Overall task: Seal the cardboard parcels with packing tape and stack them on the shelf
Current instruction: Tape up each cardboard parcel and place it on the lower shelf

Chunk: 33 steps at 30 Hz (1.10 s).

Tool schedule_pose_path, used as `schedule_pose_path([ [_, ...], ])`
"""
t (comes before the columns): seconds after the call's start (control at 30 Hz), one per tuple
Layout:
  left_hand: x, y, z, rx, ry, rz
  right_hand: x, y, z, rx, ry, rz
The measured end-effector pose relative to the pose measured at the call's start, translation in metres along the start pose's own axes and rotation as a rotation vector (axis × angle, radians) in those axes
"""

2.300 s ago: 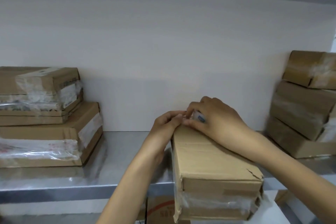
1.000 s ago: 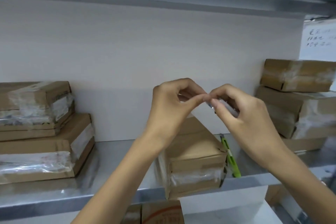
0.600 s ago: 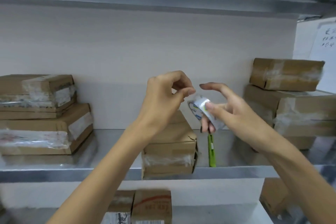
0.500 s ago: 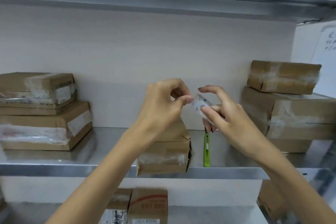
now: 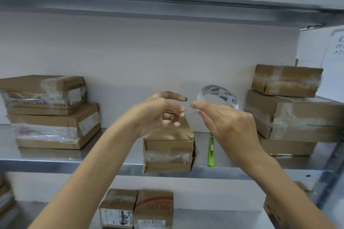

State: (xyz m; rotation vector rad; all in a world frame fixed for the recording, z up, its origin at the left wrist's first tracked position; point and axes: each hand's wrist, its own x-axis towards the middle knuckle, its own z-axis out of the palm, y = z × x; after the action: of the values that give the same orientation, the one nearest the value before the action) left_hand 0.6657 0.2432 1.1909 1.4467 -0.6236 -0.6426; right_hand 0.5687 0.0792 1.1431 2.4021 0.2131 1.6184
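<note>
The metal shelf point(image 5: 55, 161) is carrying a taped left stack point(image 5: 50, 113) and right stack point(image 5: 290, 109) of parcels, with the centre parcel point(image 5: 167, 152) sitting at its front edge, its top partly hidden behind the left hand point(image 5: 158, 113). That hand is pinching the loose end of the tape roll point(image 5: 219, 95) while the right hand point(image 5: 229, 126) is gripping the roll in the air above the shelf. A green cutter point(image 5: 211, 151) is lying just beside the parcel.

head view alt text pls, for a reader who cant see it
In front of a metal shelf, the right hand holds a clear tape roll while the left hand pinches its tape end. Below them a cardboard parcel sits at the shelf edge beside a green utility knife; a left stack and a right stack of taped parcels flank it.
</note>
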Motion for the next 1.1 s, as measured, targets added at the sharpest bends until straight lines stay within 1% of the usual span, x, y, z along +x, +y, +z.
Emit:
schedule_pose_path([
  [0.07,0.0,0.001,0.002,0.051,0.03,0.0,0.001,-0.004,0.001,0.048,0.014,0.011],
  [0.13,0.002,-0.003,0.003,0.261,0.085,0.07,0.004,-0.007,-0.001,0.097,0.014,0.07],
  [0.17,0.002,-0.006,0.003,0.397,0.122,0.163,0.006,-0.007,-0.003,0.106,0.002,0.106],
  [0.23,0.004,-0.01,0.002,0.619,0.166,0.446,0.01,-0.005,-0.004,0.121,-0.051,0.183],
  [0.27,0.004,-0.01,0.002,0.675,0.156,0.569,0.013,-0.003,-0.005,0.142,-0.087,0.226],
  [0.3,0.002,-0.009,0.003,0.701,0.142,0.657,0.015,-0.001,-0.005,0.176,-0.127,0.268],
  [0.37,0.001,-0.007,0.003,0.71,0.18,0.767,0.018,-0.002,-0.007,0.29,-0.189,0.331],
  [0.43,0.005,-0.005,0.002,0.709,0.241,0.818,0.021,-0.005,-0.01,0.441,-0.222,0.384],
  [0.5,0.011,-0.003,-0.003,0.694,0.235,0.784,0.021,-0.007,-0.012,0.531,-0.224,0.427],
  [0.57,0.019,-0.006,-0.015,0.665,0.252,0.712,0.017,-0.001,-0.011,0.497,-0.251,0.444],
  [0.63,0.029,-0.017,-0.034,0.692,0.342,0.633,0.004,0.013,-0.003,0.422,-0.338,0.468],
  [0.67,0.033,-0.026,-0.044,0.734,0.382,0.566,-0.006,0.022,0.004,0.387,-0.398,0.485],
  [0.73,0.043,-0.046,-0.058,0.809,0.392,0.367,-0.032,0.037,0.022,0.347,-0.513,0.546],
  [0.77,0.047,-0.056,-0.062,0.794,0.367,0.256,-0.045,0.041,0.033,0.348,-0.549,0.587],
  [0.83,0.055,-0.07,-0.066,0.664,0.287,0.066,-0.07,0.046,0.052,0.336,-0.568,0.632],
  [0.87,0.058,-0.075,-0.068,0.6,0.245,0.004,-0.08,0.048,0.06,0.31,-0.581,0.634],
  [0.9,0.061,-0.077,-0.07,0.59,0.212,-0.027,-0.087,0.049,0.066,0.284,-0.604,0.629],
  [1.0,0.062,-0.075,-0.072,0.739,0.118,-0.054,-0.091,0.058,0.076,0.209,-0.676,0.577],
  [1.03,0.063,-0.073,-0.071,0.795,0.098,-0.074,-0.085,0.061,0.075,0.191,-0.668,0.556],
  [1.1,0.068,-0.072,-0.072,0.908,0.113,-0.118,-0.054,0.059,0.068,0.26,-0.562,0.55],
])
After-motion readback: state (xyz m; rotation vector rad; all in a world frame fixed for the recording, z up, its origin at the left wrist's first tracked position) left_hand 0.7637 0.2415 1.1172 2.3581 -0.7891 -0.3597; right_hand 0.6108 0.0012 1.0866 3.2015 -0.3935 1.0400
